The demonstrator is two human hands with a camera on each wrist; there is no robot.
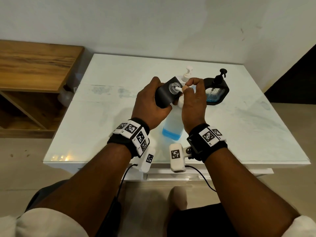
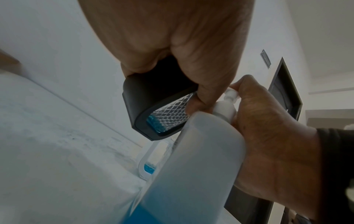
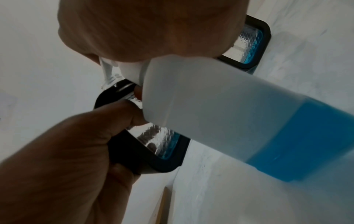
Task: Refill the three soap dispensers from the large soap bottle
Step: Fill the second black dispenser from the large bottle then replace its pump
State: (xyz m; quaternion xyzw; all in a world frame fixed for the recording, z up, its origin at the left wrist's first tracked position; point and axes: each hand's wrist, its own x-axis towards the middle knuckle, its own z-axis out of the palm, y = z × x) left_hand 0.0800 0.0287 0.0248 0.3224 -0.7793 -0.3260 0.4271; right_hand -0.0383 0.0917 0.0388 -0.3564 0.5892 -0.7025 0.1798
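Closest in, the big translucent soap bottle with blue liquid (image 1: 171, 127) stands on the white glass-topped table (image 1: 256, 125), right hand (image 1: 193, 101) curled over its pump head, probably squirting. Left hand (image 1: 150, 103) grips the open-necked black square dispenser (image 1: 166, 93), tilted to meet the nozzle. Behind: white pump dispenser (image 1: 187, 75) and capped black dispenser (image 1: 216, 89).

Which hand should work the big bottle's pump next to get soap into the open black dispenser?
Right. The right hand already grips the pump head of the large soap bottle, nozzle at the open neck of the black dispenser. The left hand is busy holding that dispenser tilted.
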